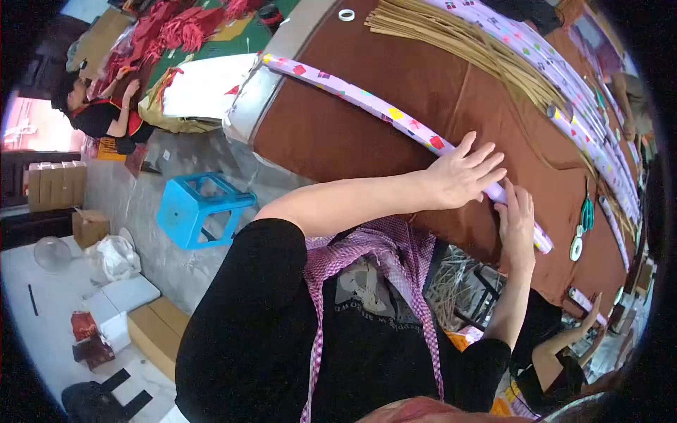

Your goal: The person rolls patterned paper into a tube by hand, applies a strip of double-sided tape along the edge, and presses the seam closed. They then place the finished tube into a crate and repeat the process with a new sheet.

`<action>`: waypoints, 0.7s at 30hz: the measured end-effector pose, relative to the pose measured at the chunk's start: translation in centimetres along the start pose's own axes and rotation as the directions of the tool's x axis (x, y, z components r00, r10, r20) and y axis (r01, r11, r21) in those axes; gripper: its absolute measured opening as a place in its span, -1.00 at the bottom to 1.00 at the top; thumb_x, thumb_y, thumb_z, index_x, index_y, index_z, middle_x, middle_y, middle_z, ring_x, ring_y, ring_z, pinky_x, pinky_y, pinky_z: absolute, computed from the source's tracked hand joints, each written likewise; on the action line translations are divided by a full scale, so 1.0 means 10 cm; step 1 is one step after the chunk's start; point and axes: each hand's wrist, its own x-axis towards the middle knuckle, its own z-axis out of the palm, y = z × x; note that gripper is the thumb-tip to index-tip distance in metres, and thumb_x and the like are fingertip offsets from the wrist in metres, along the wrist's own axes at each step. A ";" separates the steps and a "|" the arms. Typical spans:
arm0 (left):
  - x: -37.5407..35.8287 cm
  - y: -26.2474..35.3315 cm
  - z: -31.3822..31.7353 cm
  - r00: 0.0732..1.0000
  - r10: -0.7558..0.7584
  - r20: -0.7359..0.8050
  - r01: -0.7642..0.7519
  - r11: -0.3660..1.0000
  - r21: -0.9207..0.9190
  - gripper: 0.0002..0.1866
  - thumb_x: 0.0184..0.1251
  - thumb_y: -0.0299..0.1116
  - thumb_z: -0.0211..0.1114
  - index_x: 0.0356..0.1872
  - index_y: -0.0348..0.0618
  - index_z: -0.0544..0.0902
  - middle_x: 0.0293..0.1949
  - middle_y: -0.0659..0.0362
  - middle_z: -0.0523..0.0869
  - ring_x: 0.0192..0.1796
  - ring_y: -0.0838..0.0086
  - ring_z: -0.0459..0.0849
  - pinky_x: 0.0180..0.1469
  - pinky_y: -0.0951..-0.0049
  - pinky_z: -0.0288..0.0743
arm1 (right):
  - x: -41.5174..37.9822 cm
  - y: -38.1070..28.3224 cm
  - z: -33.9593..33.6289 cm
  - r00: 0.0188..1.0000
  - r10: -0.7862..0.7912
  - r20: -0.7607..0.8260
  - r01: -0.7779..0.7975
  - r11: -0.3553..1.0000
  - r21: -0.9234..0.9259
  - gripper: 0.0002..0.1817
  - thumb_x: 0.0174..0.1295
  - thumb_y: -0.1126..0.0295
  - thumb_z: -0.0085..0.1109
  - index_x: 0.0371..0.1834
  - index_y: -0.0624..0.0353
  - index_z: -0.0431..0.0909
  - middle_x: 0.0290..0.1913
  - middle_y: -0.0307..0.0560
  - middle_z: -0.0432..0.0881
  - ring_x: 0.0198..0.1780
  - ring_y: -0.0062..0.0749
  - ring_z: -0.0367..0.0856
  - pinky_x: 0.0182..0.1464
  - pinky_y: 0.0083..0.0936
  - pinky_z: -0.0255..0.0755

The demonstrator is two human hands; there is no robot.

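A long thin roll wrapped in lilac paper with coloured shapes lies slantwise across the brown-covered table. My left hand lies flat on the roll near its close end, fingers spread. My right hand is just beside it, with straight fingers pressed against the roll's last stretch. Neither hand closes around the roll. The part of the roll under my palms is hidden.
Tan sticks are bundled at the table's far side beside several more wrapped rolls. Green scissors and tape rings lie near my right hand. A blue stool stands on the floor. Another person's hand is nearby.
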 end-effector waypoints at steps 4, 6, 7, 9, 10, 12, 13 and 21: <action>-0.18 -0.07 -0.21 0.989 -0.131 0.064 0.137 0.985 -0.106 -0.04 0.09 0.28 0.32 0.43 -0.17 0.38 0.50 -0.07 0.27 0.56 -0.04 0.09 0.50 -0.28 -0.08 | -0.01 -0.22 0.10 0.999 0.016 -0.032 -0.016 1.000 -0.009 -0.48 0.29 0.47 0.15 0.34 0.26 0.37 0.09 0.13 0.49 0.13 0.06 0.45 0.22 -0.11 0.36; -0.20 -0.06 -0.26 0.972 -0.230 0.044 0.234 0.957 -0.171 0.00 0.07 0.31 0.30 0.40 -0.30 0.38 0.49 -0.16 0.26 0.56 -0.07 0.09 0.50 -0.28 -0.10 | -0.05 -0.23 0.03 0.999 0.022 -0.028 -0.024 0.997 -0.074 -0.47 0.29 0.46 0.16 0.34 0.27 0.36 0.09 0.11 0.49 0.13 0.05 0.45 0.21 -0.12 0.36; -0.23 -0.08 -0.29 0.971 -0.234 0.038 0.237 0.955 -0.177 0.00 0.07 0.31 0.30 0.40 -0.30 0.38 0.49 -0.16 0.26 0.56 -0.07 0.09 0.50 -0.28 -0.10 | -0.05 -0.24 0.01 1.000 0.021 -0.024 -0.023 0.996 -0.082 -0.47 0.29 0.46 0.16 0.34 0.27 0.36 0.09 0.11 0.49 0.13 0.05 0.45 0.21 -0.12 0.36; -0.32 -0.14 -0.37 0.956 -0.289 0.052 0.294 0.946 -0.134 0.03 0.05 0.33 0.28 0.38 -0.34 0.39 0.50 -0.19 0.22 0.57 -0.11 0.06 0.51 -0.26 -0.13 | -0.07 -0.29 0.02 0.998 0.048 -0.035 -0.051 0.996 -0.079 -0.46 0.29 0.46 0.16 0.35 0.25 0.36 0.10 0.11 0.48 0.12 0.05 0.45 0.22 -0.13 0.36; -0.36 -0.15 -0.37 0.947 -0.317 0.050 0.321 0.937 -0.138 0.05 0.05 0.34 0.27 0.38 -0.39 0.38 0.51 -0.21 0.19 0.58 -0.13 0.03 0.52 -0.25 -0.14 | -0.08 -0.29 0.02 0.998 0.050 -0.032 -0.052 0.995 -0.082 -0.46 0.29 0.46 0.16 0.35 0.25 0.36 0.10 0.11 0.48 0.12 0.05 0.45 0.22 -0.13 0.36; -0.39 -0.17 -0.40 0.944 -0.327 0.034 0.328 0.935 -0.131 0.04 0.04 0.33 0.29 0.38 -0.37 0.39 0.50 -0.21 0.20 0.57 -0.14 0.04 0.52 -0.26 -0.14 | -0.07 -0.28 0.03 0.998 0.060 -0.025 -0.062 0.994 -0.086 -0.46 0.28 0.46 0.17 0.35 0.24 0.36 0.10 0.10 0.48 0.11 0.03 0.45 0.22 -0.13 0.35; -0.42 -0.17 -0.41 0.942 -0.335 0.027 0.336 0.934 -0.119 0.04 0.03 0.33 0.32 0.37 -0.36 0.40 0.49 -0.22 0.22 0.56 -0.14 0.05 0.52 -0.26 -0.13 | -0.08 -0.28 0.05 0.998 0.063 -0.021 -0.064 0.994 -0.087 -0.46 0.28 0.46 0.17 0.35 0.24 0.36 0.10 0.10 0.48 0.11 0.03 0.45 0.22 -0.13 0.35; -0.47 -0.16 -0.39 0.928 -0.371 0.046 0.374 0.924 -0.087 0.08 0.11 0.39 0.16 0.42 -0.40 0.31 0.53 -0.21 0.14 0.58 -0.17 0.00 0.49 -0.32 -0.10 | -0.07 -0.26 0.04 0.999 0.036 -0.031 -0.037 0.998 -0.055 -0.47 0.28 0.46 0.17 0.34 0.23 0.37 0.08 0.10 0.49 0.10 0.03 0.45 0.19 -0.12 0.36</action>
